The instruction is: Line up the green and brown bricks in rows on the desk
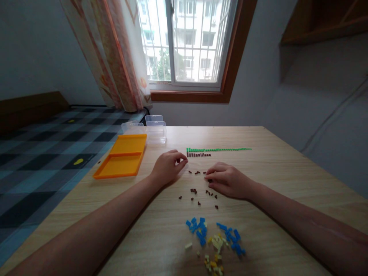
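My left hand is closed in a pinch at the left end of a short row of small dark brown bricks. Whatever its fingertips hold, if anything, is too small to make out. Just beyond that row runs a longer line of small green bricks. My right hand rests low over the table, thumb and fingers closed around a dark brown brick. Loose brown bricks lie scattered between and in front of both hands.
Blue bricks and pale yellow bricks lie in loose heaps near the front. An open orange case is at the left, with clear plastic boxes behind it. The wooden table borders a checkered bed.
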A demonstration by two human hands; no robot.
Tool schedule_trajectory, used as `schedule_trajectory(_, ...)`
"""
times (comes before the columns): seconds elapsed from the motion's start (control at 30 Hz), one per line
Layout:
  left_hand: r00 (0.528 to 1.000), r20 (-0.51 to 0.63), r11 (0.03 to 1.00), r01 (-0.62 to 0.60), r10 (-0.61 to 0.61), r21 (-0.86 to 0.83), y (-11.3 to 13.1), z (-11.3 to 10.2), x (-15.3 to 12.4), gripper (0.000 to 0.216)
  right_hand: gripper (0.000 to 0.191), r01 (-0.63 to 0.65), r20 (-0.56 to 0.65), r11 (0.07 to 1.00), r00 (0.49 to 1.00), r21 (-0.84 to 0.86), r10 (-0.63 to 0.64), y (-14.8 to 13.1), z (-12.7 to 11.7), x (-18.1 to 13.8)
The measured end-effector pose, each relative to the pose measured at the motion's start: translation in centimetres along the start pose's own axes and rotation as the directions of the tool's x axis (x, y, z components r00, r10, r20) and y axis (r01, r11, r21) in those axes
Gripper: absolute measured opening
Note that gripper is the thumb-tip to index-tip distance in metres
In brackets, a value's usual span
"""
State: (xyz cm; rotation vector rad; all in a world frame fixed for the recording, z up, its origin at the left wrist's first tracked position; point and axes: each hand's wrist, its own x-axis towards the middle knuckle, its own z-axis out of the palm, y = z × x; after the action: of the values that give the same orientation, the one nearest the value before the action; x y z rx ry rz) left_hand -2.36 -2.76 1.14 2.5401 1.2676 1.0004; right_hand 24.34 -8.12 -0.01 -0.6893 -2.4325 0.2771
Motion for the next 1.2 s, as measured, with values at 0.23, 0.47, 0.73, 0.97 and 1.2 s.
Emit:
schedule_trajectory(0.23,1.0,0.014,1.0,0.005,-0.005,0.0,-0.3,0.0,0.0,0.01,0.018,-0.047,-0.004,0.999,0.999,-0.017,0.047,0.5,-0.4,-0.5)
schedule_trajectory(0.47,1.0,0.022,1.0,0.018,-0.018,0.006,-0.5,0.0,0.1,0.011,0.013,-0.148,0.037,0.982,0.989,0.117,0.144,-0.9,-2.2,-0.1)
schedule_trajectory(0.73,1.0,0.016,1.0,0.01,-0.01,0.019,-0.6,0.1,0.1,0.011,0.015,-0.138,0.341,0.977,0.937,0.162,0.076,-2.1,-2.9,0.1)
schedule_trajectory(0.97,1.0,0.014,1.0,-0.007,0.007,0.026,-0.7,0.1,0.1,0.012,0.017,-0.157,0.25,0.988,0.957,0.009,0.15,-1.1,-2.8,0.1)
schedule_trajectory(1.2,1.0,0.012,1.0,0.0,0.0,0.025,-0.7,0.2,0.1,0.011,0.023,-0.098,0.187,0.992,0.979,0.073,0.083,-1.4,-2.1,-0.1)
